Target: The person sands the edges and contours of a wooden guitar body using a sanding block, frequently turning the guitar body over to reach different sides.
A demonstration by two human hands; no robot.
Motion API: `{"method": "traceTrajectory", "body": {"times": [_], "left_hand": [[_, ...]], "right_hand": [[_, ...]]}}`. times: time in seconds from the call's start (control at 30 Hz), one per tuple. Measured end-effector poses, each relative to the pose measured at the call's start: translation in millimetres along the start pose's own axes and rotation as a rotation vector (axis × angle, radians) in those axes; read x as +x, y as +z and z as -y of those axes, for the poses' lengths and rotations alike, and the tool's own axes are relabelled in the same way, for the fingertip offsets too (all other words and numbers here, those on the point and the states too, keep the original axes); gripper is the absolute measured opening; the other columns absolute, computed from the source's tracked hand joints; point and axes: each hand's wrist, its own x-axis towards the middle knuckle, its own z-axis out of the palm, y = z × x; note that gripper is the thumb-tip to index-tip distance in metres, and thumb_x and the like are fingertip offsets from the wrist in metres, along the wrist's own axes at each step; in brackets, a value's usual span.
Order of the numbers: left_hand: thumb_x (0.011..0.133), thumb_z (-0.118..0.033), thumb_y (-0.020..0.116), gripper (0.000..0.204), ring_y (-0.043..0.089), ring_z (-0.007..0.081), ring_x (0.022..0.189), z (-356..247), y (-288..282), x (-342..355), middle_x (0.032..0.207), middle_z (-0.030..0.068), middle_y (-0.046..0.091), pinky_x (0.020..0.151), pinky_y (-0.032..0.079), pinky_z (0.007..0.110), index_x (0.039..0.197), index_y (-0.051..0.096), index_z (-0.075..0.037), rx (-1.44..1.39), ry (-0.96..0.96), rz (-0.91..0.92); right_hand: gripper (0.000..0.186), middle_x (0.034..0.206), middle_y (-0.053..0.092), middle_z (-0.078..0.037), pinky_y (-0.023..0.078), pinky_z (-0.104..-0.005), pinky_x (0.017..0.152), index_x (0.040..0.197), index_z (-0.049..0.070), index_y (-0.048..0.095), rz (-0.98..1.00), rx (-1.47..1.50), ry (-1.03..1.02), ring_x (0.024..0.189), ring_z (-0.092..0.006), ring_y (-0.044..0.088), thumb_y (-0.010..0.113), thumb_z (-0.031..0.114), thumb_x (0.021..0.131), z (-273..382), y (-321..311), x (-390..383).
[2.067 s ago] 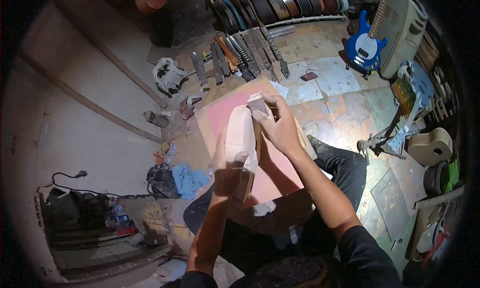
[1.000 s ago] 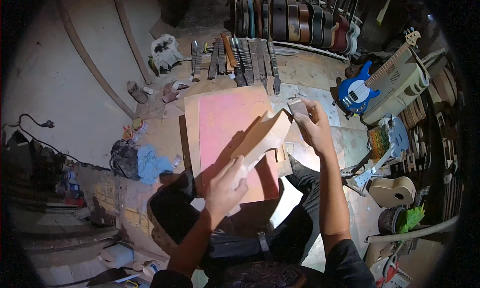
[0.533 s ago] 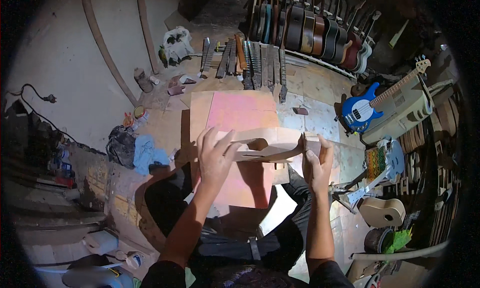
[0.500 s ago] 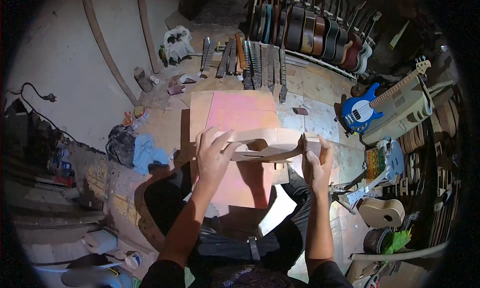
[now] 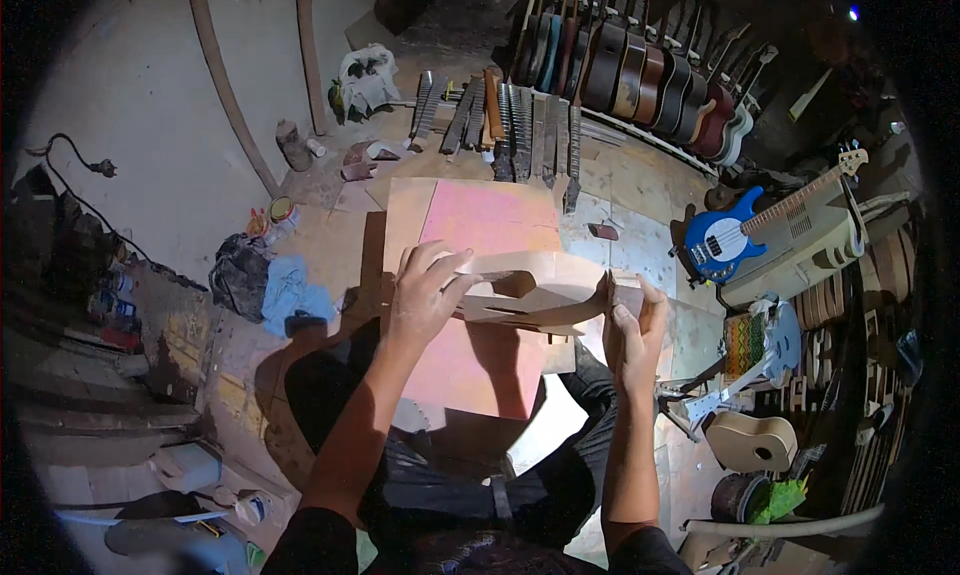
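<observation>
A pale bare-wood guitar body (image 5: 565, 280) with cut-out hollows is held on edge above a pink-stained board (image 5: 488, 215) in front of me. My left hand (image 5: 424, 295) is closed round its left end, fingers over the top. At the right end, my right hand (image 5: 637, 330) pinches a small block wrapped in brown sandpaper (image 5: 627, 295) between thumb and fingers. That block touches the curved right edge of the body. The palm side of my left hand is hidden.
Several guitar necks (image 5: 515, 125) lie on the floor beyond the board, before a rack of guitars (image 5: 625, 70). To the right stands a blue bass guitar (image 5: 722, 237); an unfinished acoustic body (image 5: 750, 442) is nearer. A blue cloth (image 5: 295, 293) lies left, and a sandpaper scrap (image 5: 603, 231) right.
The guitar body has tilted slightly, with its right end a little lower. Both hands keep their holds, and the sandpaper block stays at the right edge. The whole view has shifted a little.
</observation>
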Motion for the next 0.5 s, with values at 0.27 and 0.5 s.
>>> {"method": "traceTrajectory", "body": {"times": [0.27, 0.5], "left_hand": [[0.080, -0.007, 0.084, 0.056, 0.062, 0.0342, 0.123, 6.4, 11.5, -7.9, 0.131, 0.0198, 0.063, 0.103, 0.050, 0.042, 0.131, 0.062, -0.001, -0.131, -0.169, -0.298], [0.082, -0.005, 0.082, 0.055, 0.065, 0.0339, 0.119, 12.7, 15.7, -7.0, 0.128, 0.0199, 0.066, 0.103, 0.050, 0.042, 0.133, 0.061, -0.001, -0.220, -0.255, -0.254]], "right_hand": [[0.049, 0.133, 0.054, -0.014, 0.038, -0.0386, 0.112, 0.140, -0.001, 0.046, -0.019, -0.028, 0.103, 0.125, -0.0230, 0.052, 0.063, 0.001, 0.093, 38.1, 33.4, -12.4], [0.051, 0.144, 0.047, -0.017, 0.032, -0.0386, 0.117, 0.142, -0.002, 0.043, -0.060, 0.007, 0.108, 0.136, -0.0253, 0.045, 0.060, -0.002, 0.093, 22.3, 18.9, -14.8]]}}
